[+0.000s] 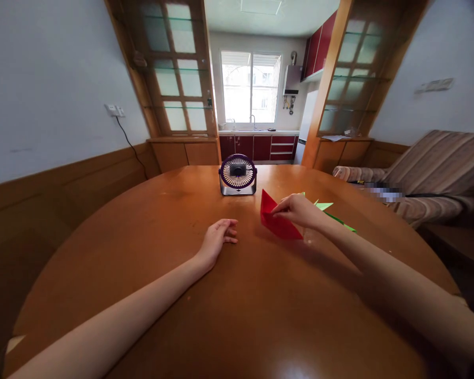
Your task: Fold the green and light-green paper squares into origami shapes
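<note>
My right hand (298,209) pinches the upper edge of a red paper sheet (275,221), lifting it off the round wooden table (229,305) right of centre. Green paper sheets (334,213) lie flat just behind that hand. My left hand (217,237) rests on the tabletop near the middle, fingers loosely curled and holding nothing, a short way left of the red sheet.
A small purple desk fan (237,175) stands at the table's far edge, facing me. A striped sofa (430,168) is at the right. Wood-panelled walls and glass cabinets frame a kitchen doorway behind.
</note>
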